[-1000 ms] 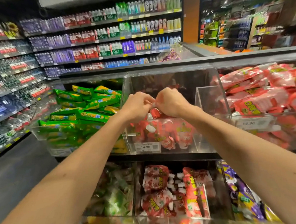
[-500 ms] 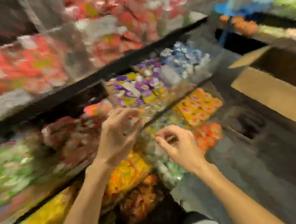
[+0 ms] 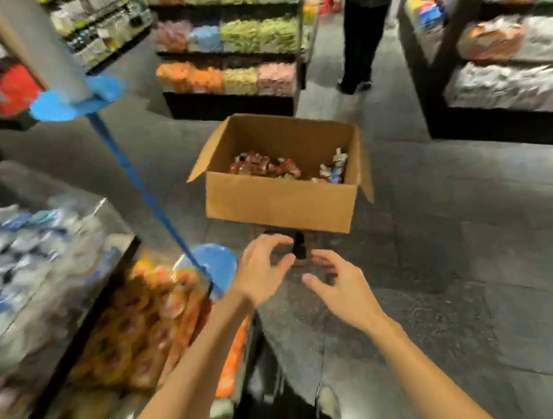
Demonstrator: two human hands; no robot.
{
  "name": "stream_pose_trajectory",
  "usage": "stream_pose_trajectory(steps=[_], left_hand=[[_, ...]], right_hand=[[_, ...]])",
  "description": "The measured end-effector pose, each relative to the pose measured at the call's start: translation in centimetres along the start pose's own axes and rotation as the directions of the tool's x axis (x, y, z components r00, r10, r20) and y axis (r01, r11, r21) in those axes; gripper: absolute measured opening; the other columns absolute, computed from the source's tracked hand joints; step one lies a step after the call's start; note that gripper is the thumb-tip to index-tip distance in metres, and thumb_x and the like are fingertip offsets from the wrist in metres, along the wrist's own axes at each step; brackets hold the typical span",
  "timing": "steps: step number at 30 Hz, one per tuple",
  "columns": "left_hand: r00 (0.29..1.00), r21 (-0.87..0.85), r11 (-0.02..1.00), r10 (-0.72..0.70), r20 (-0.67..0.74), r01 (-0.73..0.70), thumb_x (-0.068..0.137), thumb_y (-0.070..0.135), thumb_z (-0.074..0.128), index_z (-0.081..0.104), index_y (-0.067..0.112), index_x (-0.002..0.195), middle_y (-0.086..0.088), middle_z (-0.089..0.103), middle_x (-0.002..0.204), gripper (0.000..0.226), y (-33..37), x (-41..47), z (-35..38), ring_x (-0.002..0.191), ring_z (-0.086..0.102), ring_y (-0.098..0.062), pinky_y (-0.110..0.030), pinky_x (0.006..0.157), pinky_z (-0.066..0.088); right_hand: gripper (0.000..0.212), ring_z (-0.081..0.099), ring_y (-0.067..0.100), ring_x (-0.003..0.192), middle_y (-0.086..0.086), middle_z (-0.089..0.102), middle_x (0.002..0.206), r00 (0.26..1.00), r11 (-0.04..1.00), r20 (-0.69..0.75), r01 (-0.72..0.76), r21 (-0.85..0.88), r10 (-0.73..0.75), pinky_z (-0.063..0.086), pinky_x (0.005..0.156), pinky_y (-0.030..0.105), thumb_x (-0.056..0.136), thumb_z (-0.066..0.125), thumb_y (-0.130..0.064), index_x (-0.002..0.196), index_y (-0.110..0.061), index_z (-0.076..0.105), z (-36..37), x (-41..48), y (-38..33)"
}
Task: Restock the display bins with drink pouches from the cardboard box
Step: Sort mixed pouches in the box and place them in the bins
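Cardboard box sits at the centre of the frame with its flaps open, on a low dark support that is mostly hidden beneath it. Drink pouches lie in its bottom, red ones toward the left and a few blue-and-white ones in the right corner. Both hands are lower in the frame than the box, near its front wall but apart from it. The left hand has loosely curled fingers and grasps nothing. The right hand, just beside it to the lower right, has relaxed, spread fingers and is likewise empty.

Display bins fill the lower left, blurred, with pale blue packets above and orange-yellow ones below. A blue strip with round discs at its ends runs diagonally from the upper left down to the bins. The floor is dark grey stone tile. At top centre, a shelf unit carries orange, green, pink and blue goods. A person in dark clothes stands in the aisle beside it. Another display with pale bagged goods occupies the upper right.
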State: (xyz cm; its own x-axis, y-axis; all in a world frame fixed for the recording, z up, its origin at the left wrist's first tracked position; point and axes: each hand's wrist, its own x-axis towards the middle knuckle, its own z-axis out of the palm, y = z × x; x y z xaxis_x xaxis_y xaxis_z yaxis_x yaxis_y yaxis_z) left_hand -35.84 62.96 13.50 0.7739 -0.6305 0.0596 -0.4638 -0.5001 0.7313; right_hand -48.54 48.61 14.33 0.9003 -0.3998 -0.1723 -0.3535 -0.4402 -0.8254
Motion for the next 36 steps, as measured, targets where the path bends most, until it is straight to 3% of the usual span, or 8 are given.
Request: stream_pose_trajectory(steps=[7,12,19,25,27,30,33,36], left_hand=[[0.962,0.05,0.979,-0.203,0.181,0.197,0.089,0.023,0.072,0.065,0.017,0.124,-0.006,0.065,0.126,0.036,-2.0,19.3,4.5,0.119,0.06,-0.023,-0.038,0.1,0.048],[0.952,0.128,0.97,-0.228,0.203,0.205,0.088,0.023,0.069,0.067,0.016,0.119,-0.006,0.069,0.12,0.032,-7.7,30.6,5.5,0.114,0.063,-0.025,-0.035,0.095,0.049],[0.869,0.134,0.938,-0.347,0.353,0.32,0.09,0.018,0.065,0.066,0.007,0.121,-0.014,0.069,0.121,0.033,-15.5,44.7,10.1,0.118,0.06,-0.032,-0.038,0.095,0.048],[0.659,0.071,0.813,-0.516,0.547,0.578,0.092,0.021,0.07,0.055,0.004,0.133,-0.013,0.063,0.128,0.047,-19.2,49.4,16.5,0.11,0.059,-0.024,-0.023,0.08,0.042],[0.586,0.056,0.758,-0.547,0.598,0.65,0.088,0.024,0.076,0.048,0.004,0.14,-0.013,0.058,0.135,0.062,-20.5,50.9,19.0,0.119,0.057,-0.026,-0.026,0.09,0.046],[0.565,0.13,0.761,-0.573,0.593,0.635,0.077,0.04,0.084,0.04,0.011,0.149,-0.008,0.051,0.147,0.089,-22.4,52.5,22.3,0.129,0.053,-0.026,-0.038,0.104,0.048],[0.518,0.057,0.705,-0.571,0.637,0.707,0.078,0.039,0.084,0.021,0.015,0.157,-0.005,0.039,0.155,0.104,-23.6,54.1,25.4,0.138,0.043,-0.027,-0.039,0.11,0.041],[0.492,-0.065,0.618,-0.553,0.672,0.783,0.076,0.02,0.087,0.024,0.013,0.153,0.007,0.049,0.13,0.1,-25.0,55.3,28.7,0.128,0.048,-0.018,-0.032,0.103,0.043]], right_hand=[[0.067,0.047,0.02,0.132,-0.004,0.055,0.136,0.981,0.981,0.042,-0.193,0.036,0.191,0.043,0.107,0.041,0.091,0.067,-0.044,0.149,-0.027,0.038,-5.6,17.3,1.8],[0.053,0.047,0.016,0.13,-0.004,0.053,0.137,0.962,0.964,0.064,-0.265,0.009,0.264,0.042,0.102,0.029,0.095,0.063,-0.038,0.143,-0.021,0.047,-5.6,27.7,3.7],[0.022,0.061,0.018,0.111,-0.001,0.067,0.117,0.897,0.897,-0.035,-0.441,-0.026,0.44,0.049,0.099,0.038,0.098,0.059,-0.025,0.117,-0.016,0.065,-4.3,41.3,7.9],[0.037,0.059,0.021,0.115,0.0,0.062,0.124,0.71,0.71,-0.021,-0.703,0.038,0.704,0.048,0.099,0.037,0.094,0.065,-0.031,0.127,-0.018,0.058,-3.6,48.2,13.4],[0.04,0.056,0.024,0.119,0.003,0.06,0.129,0.65,0.65,-0.038,-0.76,-0.006,0.759,0.047,0.1,0.038,0.094,0.064,-0.03,0.131,-0.018,0.055,-3.2,50.2,16.3],[0.046,0.056,0.029,0.121,0.008,0.06,0.132,0.561,0.56,-0.065,-0.828,-0.028,0.825,0.046,0.099,0.035,0.093,0.066,-0.025,0.135,-0.016,0.05,-2.2,52.7,19.6],[0.047,0.057,0.03,0.119,0.01,0.059,0.129,0.493,0.492,-0.067,-0.87,-0.026,0.867,0.046,0.095,0.034,0.089,0.069,-0.017,0.132,-0.013,0.049,-1.2,55.5,22.7],[0.056,0.058,0.032,0.118,0.013,0.061,0.126,0.443,0.447,-0.095,-0.894,0.027,0.891,0.048,0.1,0.037,0.079,0.074,-0.014,0.128,-0.009,0.047,-0.2,58.2,25.7]])
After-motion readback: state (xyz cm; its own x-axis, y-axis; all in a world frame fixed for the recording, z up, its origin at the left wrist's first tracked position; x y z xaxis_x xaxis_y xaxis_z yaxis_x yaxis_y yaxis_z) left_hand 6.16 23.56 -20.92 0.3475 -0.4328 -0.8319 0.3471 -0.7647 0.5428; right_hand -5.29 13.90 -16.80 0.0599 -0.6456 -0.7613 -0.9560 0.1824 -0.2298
